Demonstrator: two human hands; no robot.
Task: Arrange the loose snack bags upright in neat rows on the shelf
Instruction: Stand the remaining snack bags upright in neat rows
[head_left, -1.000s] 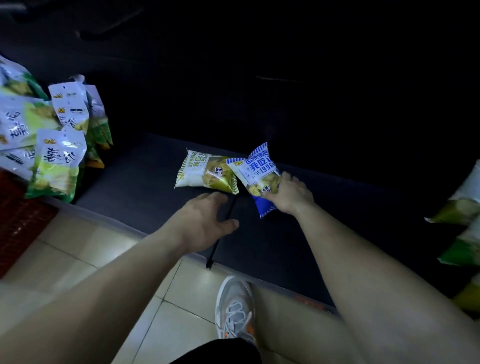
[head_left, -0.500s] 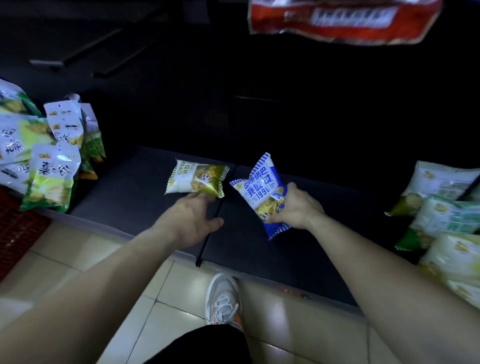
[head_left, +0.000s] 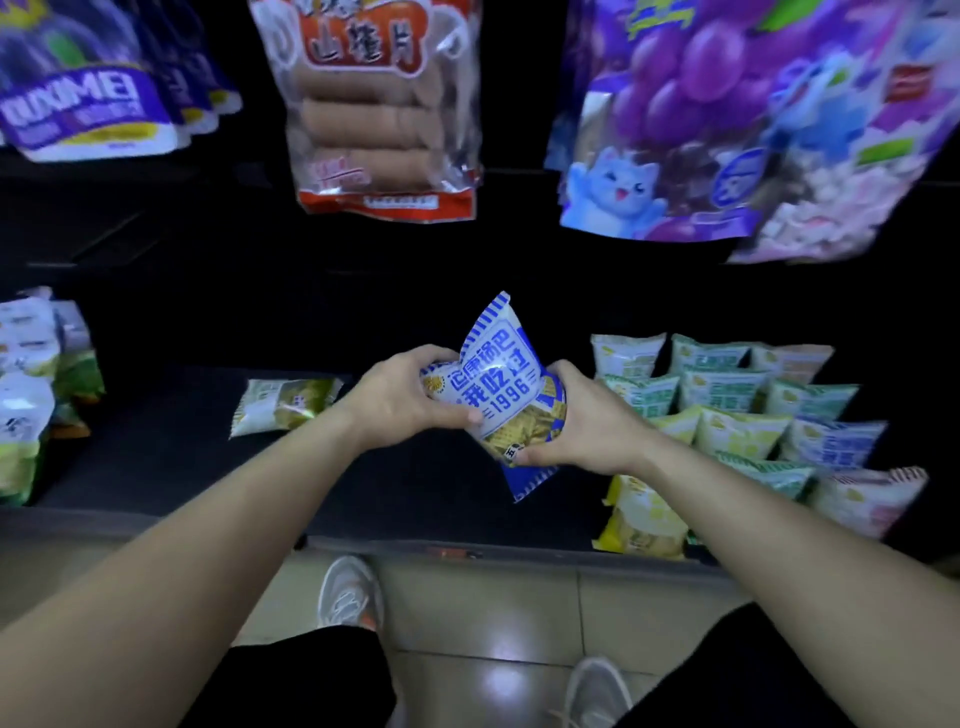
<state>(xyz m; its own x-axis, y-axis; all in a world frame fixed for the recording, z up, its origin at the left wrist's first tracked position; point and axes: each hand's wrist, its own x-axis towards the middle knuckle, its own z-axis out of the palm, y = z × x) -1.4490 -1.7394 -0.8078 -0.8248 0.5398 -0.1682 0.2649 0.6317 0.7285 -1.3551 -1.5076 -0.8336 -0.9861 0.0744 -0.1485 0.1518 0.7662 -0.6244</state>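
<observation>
A blue-and-white snack bag (head_left: 501, 379) is held tilted above the dark bottom shelf (head_left: 171, 457). My left hand (head_left: 402, 397) grips its left side with fingers curled round it. My right hand (head_left: 576, 421) grips its lower right side, thumb across the front. A green-and-white snack bag (head_left: 283, 402) lies flat on the shelf to the left of my hands. On the right stand several green and yellow snack bags (head_left: 737, 410) in rows.
More green bags (head_left: 31, 395) stand at the far left of the shelf. Above hang a red-edged bag of rolls (head_left: 384, 109), purple-and-white bags (head_left: 88, 83) and a large purple grape bag (head_left: 737, 119). My shoes (head_left: 348, 592) are on the tiled floor below the shelf edge.
My right hand lifted the blue bag off the shelf and my left hand left the green bag and took hold of the blue one. The view rose, showing the hanging bags above.
</observation>
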